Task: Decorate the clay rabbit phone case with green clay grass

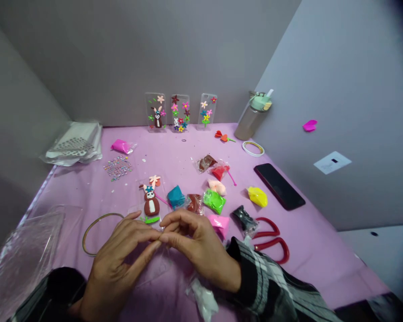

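Observation:
My left hand [121,255] and my right hand [196,248] meet at the fingertips, thumbs and forefingers pinched together. What lies between them is too small to make out. Just beyond the fingers is a brown clay rabbit [152,205] with a white belly and a blue flower on its head. It lies on a clear phone case [164,188], with a green clay strip [152,220] at its feet and a pale clay flower [155,179] above. My hands cover the near part of the case.
Bagged clay lumps lie right of the case: blue [176,197], green [214,201], pink [219,225], black [243,220], yellow [257,197]. Red-handled scissors [282,251] and a phone [279,186] lie further right. Decorated cases [180,112] lean on the back wall near a bottle [250,118].

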Demonstrator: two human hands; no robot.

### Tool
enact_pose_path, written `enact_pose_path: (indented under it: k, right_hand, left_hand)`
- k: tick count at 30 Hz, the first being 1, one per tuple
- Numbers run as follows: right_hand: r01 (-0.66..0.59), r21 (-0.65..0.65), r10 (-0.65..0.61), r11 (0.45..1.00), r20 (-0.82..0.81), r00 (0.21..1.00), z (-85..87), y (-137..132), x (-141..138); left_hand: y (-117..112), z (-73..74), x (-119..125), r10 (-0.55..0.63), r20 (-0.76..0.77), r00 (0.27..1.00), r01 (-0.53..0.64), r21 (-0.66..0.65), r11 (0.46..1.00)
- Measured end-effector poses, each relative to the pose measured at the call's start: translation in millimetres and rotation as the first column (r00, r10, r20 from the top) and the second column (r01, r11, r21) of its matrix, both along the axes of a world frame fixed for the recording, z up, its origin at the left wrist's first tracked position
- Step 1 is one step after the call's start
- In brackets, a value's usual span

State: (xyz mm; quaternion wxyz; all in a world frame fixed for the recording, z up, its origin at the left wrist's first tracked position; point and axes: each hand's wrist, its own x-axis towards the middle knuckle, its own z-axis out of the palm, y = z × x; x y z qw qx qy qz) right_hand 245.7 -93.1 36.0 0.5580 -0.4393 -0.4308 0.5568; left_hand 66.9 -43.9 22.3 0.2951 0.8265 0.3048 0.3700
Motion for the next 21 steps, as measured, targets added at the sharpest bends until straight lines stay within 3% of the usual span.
enact_pose_path:
  k: [3, 8, 15, 21]
  right_hand:
    - [-0.027, -0.065, 0.022, 0.998, -0.078, 0.997, 4.2, 1.4, 0.7]
    - [0.013, -0.041, -0.014, 0.999, -0.036, 0.999, 6.0, 2.1, 4.4]
    - [0.037, -0.014, -0.037, 0.999, 0.017, 0.999, 7.0, 0.4, 4.8]
    - [0.049, -0.026, -0.049, 0.998, 0.022, 0.999, 6.1, -0.1, 5.5]
  left_hand:
    - [0.5, 2.2, -1.9, 0.052, 0.012, 0.999, -0.048, -0.190, 0.981]
    - [4.9, 8.0, -3.8, 0.178, 0.000, 0.984, -0.159, -0.447, 0.880]
    - [6.6, 8.2, -2.9, 0.159, -0.004, 0.987, -0.141, -0.489, 0.861]
    - [11.2, 3.3, -6.0, 0.244, 0.015, 0.970, -0.211, -0.453, 0.866]
